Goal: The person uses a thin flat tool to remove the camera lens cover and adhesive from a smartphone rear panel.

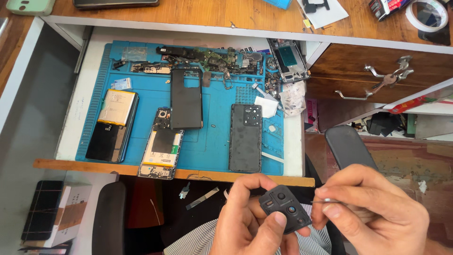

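- The left hand (250, 219) holds a small black camera-lens cover (285, 208) low in the view, above the person's striped lap and in front of the worktop's wooden edge (155, 170); its grip pinches the piece, with the thumb pressed on the lower edge and the fingers curled behind.
- The right hand (373, 208) sits just beside it, its grip pressed together on a thin metal tool (325, 201) whose tip points toward the cover's right side; whether tip and cover touch is not clear.
- On the pull-out worktop lies a blue repair mat (217, 141).
- A dark phone back cover with a camera cut-out (245, 137) lies on the mat's right part, flat and upright in the view.
- A plain black back panel (186, 98) lies near the mat's middle.
- Just below and left of that panel, an opened phone with its battery showing (162, 150) rests tilted, its lower end overhanging the wooden edge.
- At the mat's left, a yellowish battery (117, 107) lies on top of a black phone body (106, 139).
- Along the mat's far edge sits a heap of circuit boards and small parts (212, 59).
- A phone frame (289, 60) leans at the mat's upper right corner.
- A bunch of keys (389, 78) hangs at the wooden drawer to the right.
- A roll of tape (428, 15) lies on the upper desk.
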